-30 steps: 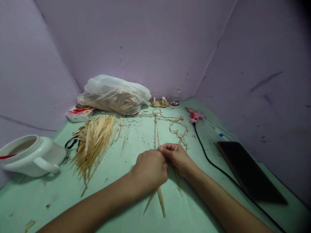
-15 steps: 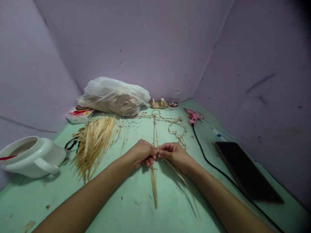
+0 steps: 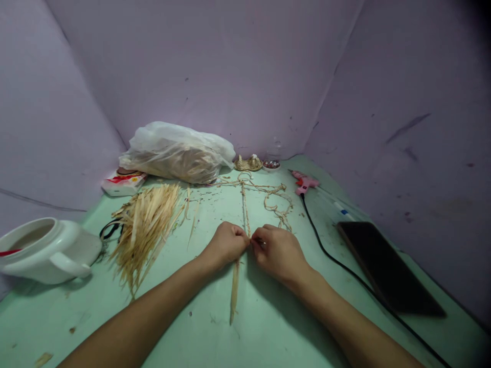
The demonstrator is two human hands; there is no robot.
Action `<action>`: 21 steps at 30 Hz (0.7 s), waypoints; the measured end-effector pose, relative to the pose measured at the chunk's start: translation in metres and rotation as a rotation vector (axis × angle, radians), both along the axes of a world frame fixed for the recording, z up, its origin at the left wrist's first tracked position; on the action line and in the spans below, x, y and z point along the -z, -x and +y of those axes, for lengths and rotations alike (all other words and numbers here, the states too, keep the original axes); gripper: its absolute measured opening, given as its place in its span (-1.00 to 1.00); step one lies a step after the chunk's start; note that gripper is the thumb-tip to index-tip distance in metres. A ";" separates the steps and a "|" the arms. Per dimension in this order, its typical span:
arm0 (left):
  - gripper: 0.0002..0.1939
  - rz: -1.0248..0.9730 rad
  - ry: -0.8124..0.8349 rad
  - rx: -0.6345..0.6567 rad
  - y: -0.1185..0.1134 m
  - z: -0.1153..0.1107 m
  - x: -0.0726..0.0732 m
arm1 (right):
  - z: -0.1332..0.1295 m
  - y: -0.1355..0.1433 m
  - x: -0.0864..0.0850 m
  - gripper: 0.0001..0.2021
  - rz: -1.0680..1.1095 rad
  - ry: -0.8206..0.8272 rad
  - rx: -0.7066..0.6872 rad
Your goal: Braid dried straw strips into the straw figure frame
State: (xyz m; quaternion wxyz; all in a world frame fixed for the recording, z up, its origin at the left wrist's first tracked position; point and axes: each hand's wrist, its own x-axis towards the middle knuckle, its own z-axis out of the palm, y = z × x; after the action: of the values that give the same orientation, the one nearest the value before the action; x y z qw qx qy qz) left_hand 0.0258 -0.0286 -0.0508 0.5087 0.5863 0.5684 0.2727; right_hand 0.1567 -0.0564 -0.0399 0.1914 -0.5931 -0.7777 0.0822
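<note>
A thin twisted cord of straw-coloured fibre (image 3: 246,210) runs toward me down the middle of the table. At its near end, my left hand (image 3: 227,242) pinches it, and a loose flat strip of fibre (image 3: 234,294) hangs down below that hand. My right hand (image 3: 278,250) is closed at the same spot, fingertips meeting the left ones at the cord. Its fingers hide what else they hold. Beyond my hands, more thin cord (image 3: 276,202) lies in loops, joined near the cord's far end.
A bundle of dry fibre strips (image 3: 148,220) and a white pot (image 3: 57,250) are on the left. A plastic bag (image 3: 176,153) and a small box (image 3: 123,184) sit at the back. To the right lie a pink glue gun (image 3: 304,181), its black cable, and a dark tablet (image 3: 389,268).
My right hand has turned over, its back now facing up more. The strands that trailed beneath it are no longer visible. The strip under my left hand has swung slightly left.
</note>
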 end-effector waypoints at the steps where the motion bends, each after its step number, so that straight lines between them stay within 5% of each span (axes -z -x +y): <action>1: -0.90 -0.019 0.009 -0.017 -0.001 -0.001 0.000 | -0.002 0.001 -0.002 -0.83 -0.026 0.013 0.033; 8: -0.82 -0.218 0.243 -0.145 -0.007 -0.007 -0.015 | -0.016 0.010 -0.006 -0.82 -0.176 0.013 0.000; 14: -0.90 -0.218 0.252 -0.126 -0.004 -0.007 -0.009 | -0.023 0.016 -0.005 -0.78 -0.297 -0.015 -0.114; 18: -0.92 -0.154 0.214 -0.081 0.000 -0.005 -0.009 | -0.019 0.005 -0.013 -0.79 -0.089 0.121 -0.183; 21: -0.96 -0.175 0.215 -0.043 0.003 -0.004 -0.010 | -0.006 -0.012 -0.018 -0.63 0.274 0.225 -0.021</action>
State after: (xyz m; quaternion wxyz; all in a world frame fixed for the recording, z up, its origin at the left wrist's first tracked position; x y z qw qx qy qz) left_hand 0.0225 -0.0323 -0.0405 0.6104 0.4901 0.5601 0.2712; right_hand 0.1690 -0.0619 -0.0223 0.2273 -0.5860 -0.7363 0.2506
